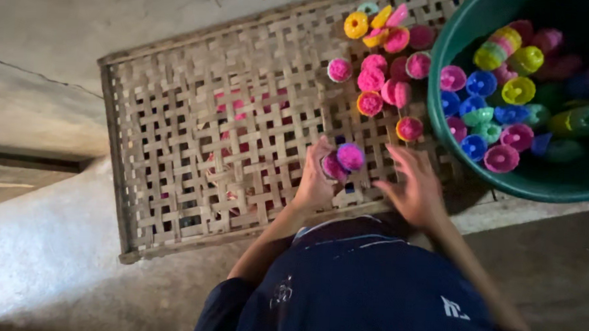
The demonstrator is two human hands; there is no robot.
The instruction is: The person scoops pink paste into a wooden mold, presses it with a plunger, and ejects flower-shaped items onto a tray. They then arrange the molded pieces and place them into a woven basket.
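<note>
**Setting filled moulds onto a woven drying tray**

Viewed from the head camera. A woven bamboo tray (pixel 196 148) lies on the concrete floor (pixel 62 36), with a green plastic basin (pixel 454 136) just beside its right end. The basin holds a heap of small moulds (pixel 503 95) in blue, yellow, green and pink. On the tray's far right corner stands a cluster of pink-filled moulds (pixel 384 73), most facing up and a few tilted against their neighbours. The left hand (pixel 317 180) is closed around two round pink pieces (pixel 344 162), held low over the tray's near edge, apart from the cluster. The right hand (pixel 413 187) is spread with fingers loose, gripping nothing, just beside those pieces and near the basin rim.

As a judgement: each piece is best set flat across the slats, filling upward, close to the cluster yet not touching it; the open weave could let a tilted piece catch or tip.
</note>
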